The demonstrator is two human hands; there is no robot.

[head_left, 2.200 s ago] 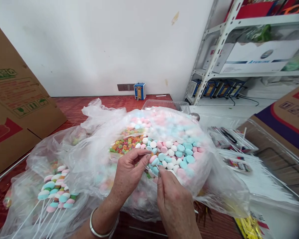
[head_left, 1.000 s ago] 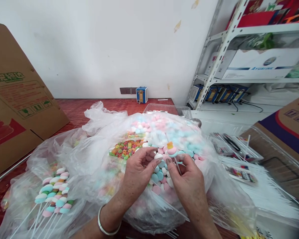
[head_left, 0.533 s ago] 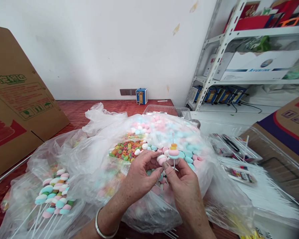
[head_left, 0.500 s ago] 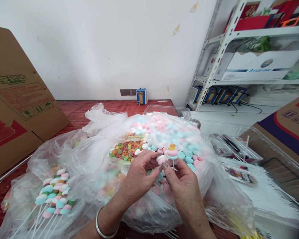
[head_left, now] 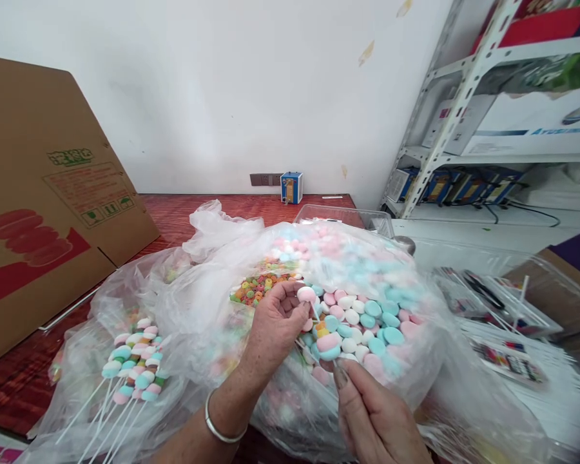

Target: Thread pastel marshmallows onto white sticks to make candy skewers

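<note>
My left hand (head_left: 281, 322) pinches a pink and white marshmallow (head_left: 306, 294) between thumb and fingertips. In my right hand (head_left: 374, 409), thumb and finger close on the lower end of a thin white skewer stick (head_left: 316, 313). Threaded on that stick are a pink and blue marshmallow (head_left: 328, 345) and a small orange-yellow gummy (head_left: 321, 328). The stick leans left, its upper end at the underside of the held marshmallow; whether it has pierced it I cannot tell. Below the hands, a clear plastic bag (head_left: 212, 258) holds loose pink, white and blue marshmallows (head_left: 362, 316).
Small ring-shaped gummies (head_left: 256, 289) lie left of the marshmallows. Several finished candy skewers (head_left: 133, 364) rest on plastic at the left. A cardboard box (head_left: 62, 174) stands behind them. At the right are a clear tray (head_left: 536, 322) with tools and a white shelf rack (head_left: 457, 116).
My right hand has moved down, and the skewer has gone from upright to leaning left. The left hand's marshmallow is now at the stick's upper end. The whole view has turned slightly left.
</note>
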